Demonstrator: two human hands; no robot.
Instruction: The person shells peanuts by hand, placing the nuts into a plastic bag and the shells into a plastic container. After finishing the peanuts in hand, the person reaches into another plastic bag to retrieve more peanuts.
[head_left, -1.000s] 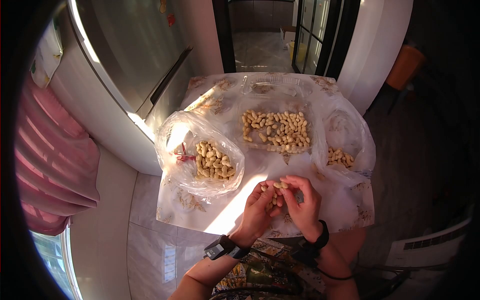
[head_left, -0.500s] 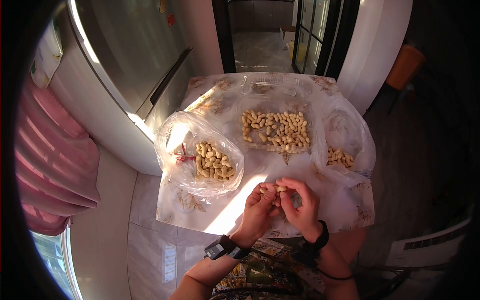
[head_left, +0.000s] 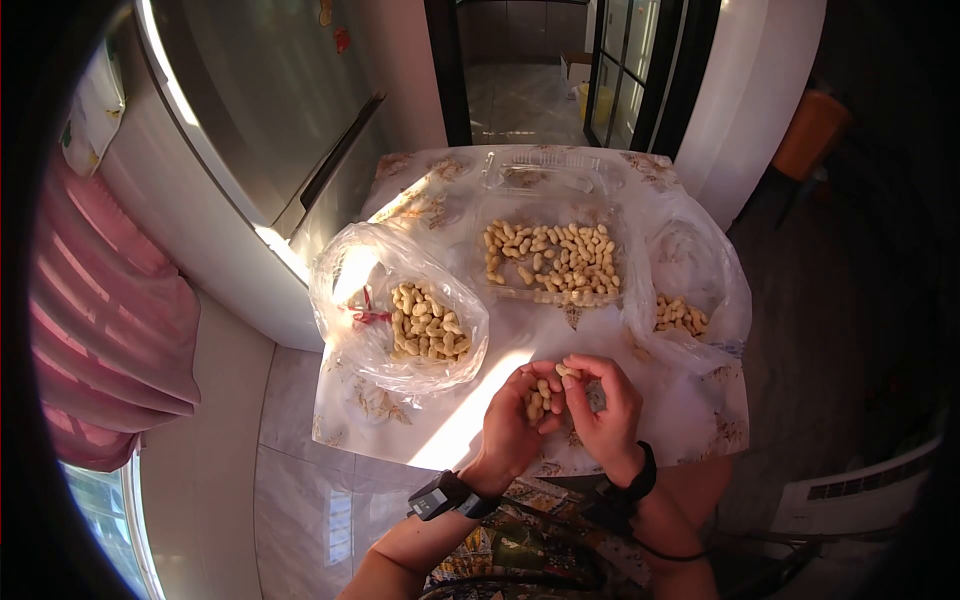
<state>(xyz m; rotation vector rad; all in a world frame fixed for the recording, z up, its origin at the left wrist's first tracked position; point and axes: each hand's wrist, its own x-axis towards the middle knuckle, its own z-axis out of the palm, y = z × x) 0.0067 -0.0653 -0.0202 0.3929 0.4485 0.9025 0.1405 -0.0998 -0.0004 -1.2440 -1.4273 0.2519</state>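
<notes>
Cupped over the near part of the table, my left hand (head_left: 508, 422) holds several unshelled peanuts (head_left: 539, 400) in its palm. My right hand (head_left: 608, 412), close beside it, pinches a single peanut (head_left: 567, 371) between thumb and fingertips. Beyond my hands stands a clear plastic box (head_left: 548, 296) with its lid folded back and many peanuts spread inside. To the left lies an open clear plastic bag (head_left: 352, 330) with a heap of peanuts and a red tie. A second clear bag (head_left: 692, 262), at the right, has a smaller pile of peanuts.
A patterned cloth (head_left: 385, 437) covers the table. A large metallic appliance with a dark handle (head_left: 335, 170) stands along the left side. Behind the table is a dark-framed doorway (head_left: 448, 80). Pink fabric (head_left: 110, 310) hangs at far left, and an orange chair (head_left: 812, 135) stands back right.
My left thumb has moved aside, uncovering the peanuts in that palm. My right hand has lifted a peanut slightly away from the left fingers. Bags and box have not moved.
</notes>
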